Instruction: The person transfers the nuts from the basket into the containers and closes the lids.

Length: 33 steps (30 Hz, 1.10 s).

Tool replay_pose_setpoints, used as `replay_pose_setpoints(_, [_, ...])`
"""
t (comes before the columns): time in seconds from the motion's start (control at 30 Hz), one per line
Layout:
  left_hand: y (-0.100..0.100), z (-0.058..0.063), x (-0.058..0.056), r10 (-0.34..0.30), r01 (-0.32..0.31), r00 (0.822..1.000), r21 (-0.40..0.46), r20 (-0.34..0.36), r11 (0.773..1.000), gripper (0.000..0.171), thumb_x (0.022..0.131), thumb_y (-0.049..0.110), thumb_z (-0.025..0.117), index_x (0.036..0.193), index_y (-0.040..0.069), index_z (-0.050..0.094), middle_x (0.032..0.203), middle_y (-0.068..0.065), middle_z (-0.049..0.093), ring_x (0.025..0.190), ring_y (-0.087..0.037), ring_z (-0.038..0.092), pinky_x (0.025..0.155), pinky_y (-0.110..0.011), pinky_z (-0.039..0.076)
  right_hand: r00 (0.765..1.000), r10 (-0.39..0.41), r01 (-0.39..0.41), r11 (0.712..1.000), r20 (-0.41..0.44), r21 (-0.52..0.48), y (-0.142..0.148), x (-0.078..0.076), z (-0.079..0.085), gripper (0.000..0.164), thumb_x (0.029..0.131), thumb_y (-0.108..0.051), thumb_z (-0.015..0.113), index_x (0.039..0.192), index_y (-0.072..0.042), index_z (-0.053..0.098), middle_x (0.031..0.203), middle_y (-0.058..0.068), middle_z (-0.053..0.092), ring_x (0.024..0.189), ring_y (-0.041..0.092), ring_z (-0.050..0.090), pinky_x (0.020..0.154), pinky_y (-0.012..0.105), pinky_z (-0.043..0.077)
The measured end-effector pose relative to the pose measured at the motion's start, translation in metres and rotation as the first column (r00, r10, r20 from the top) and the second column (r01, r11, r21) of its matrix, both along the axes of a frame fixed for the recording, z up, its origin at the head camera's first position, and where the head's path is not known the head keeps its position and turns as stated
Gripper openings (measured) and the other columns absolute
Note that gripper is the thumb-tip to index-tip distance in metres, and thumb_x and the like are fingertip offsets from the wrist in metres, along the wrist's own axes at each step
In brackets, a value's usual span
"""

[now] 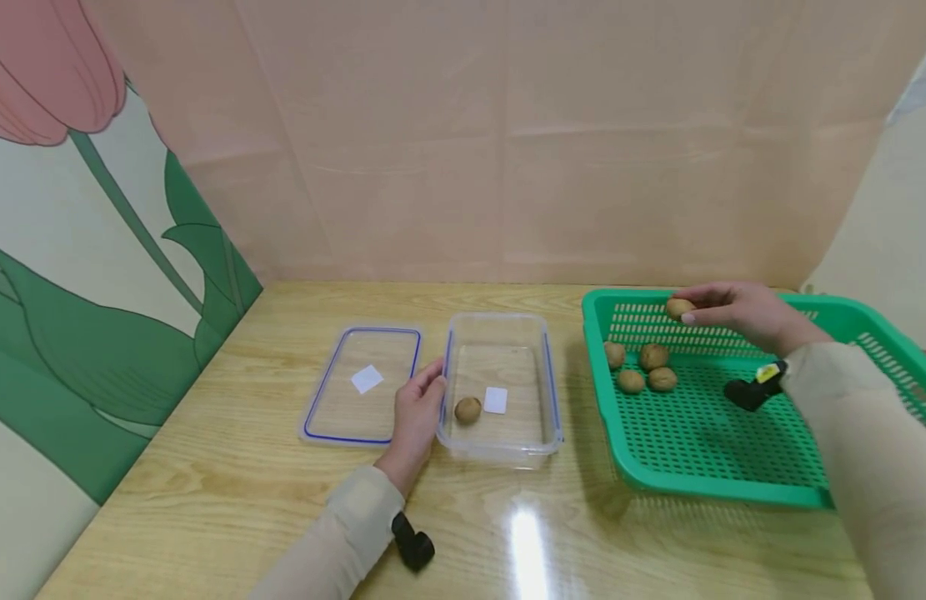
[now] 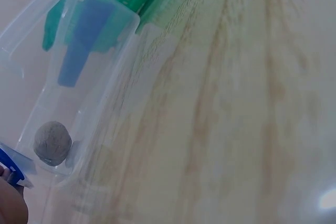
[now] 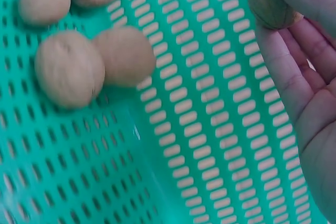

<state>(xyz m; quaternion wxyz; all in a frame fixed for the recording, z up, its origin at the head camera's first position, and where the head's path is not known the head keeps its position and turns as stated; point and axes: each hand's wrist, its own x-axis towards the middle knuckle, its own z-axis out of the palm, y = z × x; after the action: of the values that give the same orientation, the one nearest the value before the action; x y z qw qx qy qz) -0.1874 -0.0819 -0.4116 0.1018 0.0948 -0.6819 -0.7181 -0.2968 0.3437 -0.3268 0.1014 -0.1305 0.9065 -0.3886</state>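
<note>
My right hand (image 1: 755, 315) pinches a walnut (image 1: 680, 308) between thumb and fingers, above the far side of a green plastic basket (image 1: 620, 450). Several more walnuts (image 1: 653, 357) lie at the left end of that basket; the right wrist view shows them close by, with the held walnut (image 3: 269, 1) at top right. My left hand (image 1: 417, 412) is at the left wall of a clear plastic container (image 1: 508, 454), its thumb by the rim and its other fingers partly hidden. Inside the container sits one walnut (image 1: 468, 410), also visible through the wall in the left wrist view.
A clear lid (image 1: 335, 417) with a blue seal lies flat left of the container, a white square (image 1: 367, 379) on it. Another white square (image 1: 496, 400) shows at the container's bottom. The wooden table (image 1: 230, 492) meets a pink-covered wall behind.
</note>
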Motion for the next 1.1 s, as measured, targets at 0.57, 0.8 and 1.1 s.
replay_pose_setpoints(0.57, [0.001,0.0,0.001,0.002,-0.002,1.0,0.007,0.001,1.0,0.033,0.09,0.008,0.052,0.121,0.004,0.06,0.122,-0.015,0.06,0.11,-0.023,0.055,0.094,-0.032,0.046,1.0,-0.024,0.024,0.974,0.002,-0.224,-0.067,0.0,0.019,0.045,0.085,-0.027,0.067,0.125,-0.01,0.057,0.1,-0.013,0.065,0.095,0.007,0.058,0.082,0.02,0.046])
replay_pose_setpoints(0.8, [0.001,-0.002,0.0,-0.005,0.005,1.0,0.017,0.001,1.0,0.033,0.089,0.007,0.051,0.121,0.003,0.06,0.122,-0.016,0.059,0.11,-0.024,0.055,0.094,-0.032,0.046,0.999,-0.044,0.046,0.978,0.01,-0.204,-0.099,0.004,0.026,0.057,0.08,-0.038,0.07,0.126,-0.008,0.055,0.104,-0.009,0.064,0.099,0.011,0.056,0.09,0.03,0.043])
replay_pose_setpoints(1.1, [0.002,-0.004,-0.002,-0.011,0.011,1.0,0.028,0.001,1.0,0.033,0.09,0.008,0.051,0.121,0.003,0.06,0.124,-0.016,0.059,0.111,-0.023,0.054,0.095,-0.032,0.045,0.999,-0.038,0.038,0.962,0.003,-0.269,-0.131,0.009,0.035,0.056,0.079,-0.037,0.071,0.126,-0.01,0.056,0.107,-0.008,0.061,0.103,0.014,0.05,0.093,0.036,0.041])
